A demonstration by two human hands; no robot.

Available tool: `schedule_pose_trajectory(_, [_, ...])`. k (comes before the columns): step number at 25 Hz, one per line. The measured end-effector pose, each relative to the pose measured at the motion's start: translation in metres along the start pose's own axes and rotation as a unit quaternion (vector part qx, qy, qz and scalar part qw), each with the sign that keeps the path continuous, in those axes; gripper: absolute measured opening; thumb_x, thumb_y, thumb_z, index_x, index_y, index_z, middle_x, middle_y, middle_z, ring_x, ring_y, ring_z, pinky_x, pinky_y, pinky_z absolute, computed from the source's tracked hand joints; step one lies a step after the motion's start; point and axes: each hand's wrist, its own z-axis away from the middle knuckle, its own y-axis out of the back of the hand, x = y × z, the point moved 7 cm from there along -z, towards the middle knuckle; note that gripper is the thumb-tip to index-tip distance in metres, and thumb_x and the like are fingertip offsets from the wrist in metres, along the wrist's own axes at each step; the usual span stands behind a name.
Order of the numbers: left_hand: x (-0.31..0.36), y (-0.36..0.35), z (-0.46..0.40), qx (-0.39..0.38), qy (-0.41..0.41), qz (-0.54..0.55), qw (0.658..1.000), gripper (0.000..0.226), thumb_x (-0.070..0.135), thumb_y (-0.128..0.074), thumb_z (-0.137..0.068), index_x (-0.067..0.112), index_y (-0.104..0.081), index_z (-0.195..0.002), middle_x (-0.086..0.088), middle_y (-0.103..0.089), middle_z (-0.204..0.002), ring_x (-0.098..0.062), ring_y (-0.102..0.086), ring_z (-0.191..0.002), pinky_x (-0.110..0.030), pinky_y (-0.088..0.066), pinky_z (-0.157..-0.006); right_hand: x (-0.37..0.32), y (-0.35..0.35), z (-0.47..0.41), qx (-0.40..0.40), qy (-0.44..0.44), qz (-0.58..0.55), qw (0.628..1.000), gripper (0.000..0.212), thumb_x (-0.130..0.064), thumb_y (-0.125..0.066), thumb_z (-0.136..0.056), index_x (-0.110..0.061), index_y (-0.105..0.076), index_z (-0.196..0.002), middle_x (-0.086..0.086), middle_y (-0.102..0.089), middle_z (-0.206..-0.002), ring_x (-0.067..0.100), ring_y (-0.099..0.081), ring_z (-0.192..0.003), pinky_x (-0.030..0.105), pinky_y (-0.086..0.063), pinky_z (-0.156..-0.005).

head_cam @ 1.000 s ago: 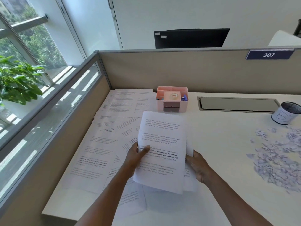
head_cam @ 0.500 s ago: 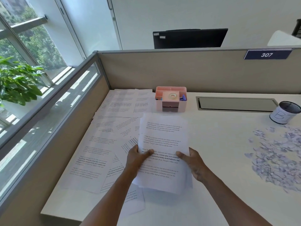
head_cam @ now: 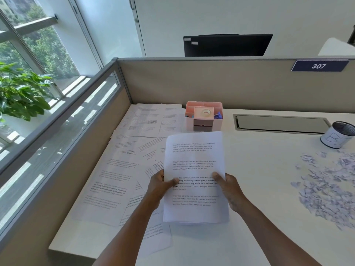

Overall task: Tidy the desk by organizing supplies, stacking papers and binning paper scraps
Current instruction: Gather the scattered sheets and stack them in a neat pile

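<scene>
I hold a stack of printed sheets (head_cam: 194, 158) above the white desk (head_cam: 259, 169), squared up in front of me. My left hand (head_cam: 160, 186) grips its left edge with the thumb on top. My right hand (head_cam: 228, 187) grips the right edge the same way. Several loose printed pages (head_cam: 123, 169) lie spread over the left part of the desk, overlapping each other. A heap of small paper scraps (head_cam: 330, 185) covers the desk at the right. A pink organizer (head_cam: 204, 116) with a tape roll and clips stands at the back.
A black mesh bin (head_cam: 339, 134) wrapped in a white label stands at the far right beside the scraps. A grey cable tray (head_cam: 280, 122) is set into the desk's back. Beige partitions (head_cam: 211, 83) close the back and left sides; a plant (head_cam: 21, 91) stands beyond the glass.
My right hand moved from under the stack's right side to gripping its edge with the thumb on top. The sheets came together into one even, upright stack.
</scene>
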Motion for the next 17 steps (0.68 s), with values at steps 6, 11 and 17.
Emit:
schedule_pose_trajectory(6, [0.000,0.002,0.003,-0.005,-0.011,0.020,1.000,0.041,0.006,-0.083,-0.077,0.015,-0.067,-0.114,-0.005,-0.078,-0.103,-0.027,-0.077,-0.089,-0.036,-0.063,-0.070,0.002,-0.002,0.000,0.007,-0.001,0.011,1.000,0.033,-0.046,-0.069,-0.087,-0.016,-0.073,-0.101,-0.002,-0.077,-0.096,0.018,-0.074,-0.088,0.037,-0.058,-0.080])
schedule_pose_trajectory(11, [-0.003,0.007,0.005,-0.001,-0.008,0.035,0.999,0.037,0.005,-0.080,-0.081,0.015,-0.068,-0.115,-0.004,-0.078,-0.104,-0.026,-0.076,-0.091,-0.036,-0.062,-0.071,0.004,-0.010,0.003,-0.059,-0.009,-0.038,0.998,0.029,-0.022,-0.075,-0.084,-0.016,-0.069,-0.112,0.005,-0.076,-0.105,0.025,-0.073,-0.094,0.037,-0.058,-0.076])
schedule_pose_trajectory(17, [-0.021,0.034,0.004,0.115,0.009,-0.069,0.991,0.027,0.008,-0.067,-0.092,0.013,-0.063,-0.118,-0.005,-0.073,-0.109,-0.024,-0.071,-0.098,-0.033,-0.060,-0.076,0.019,-0.004,-0.003,-0.019,-0.015,0.007,1.000,0.026,-0.012,-0.074,-0.084,-0.015,-0.070,-0.110,0.005,-0.077,-0.101,0.027,-0.074,-0.088,0.039,-0.060,-0.074])
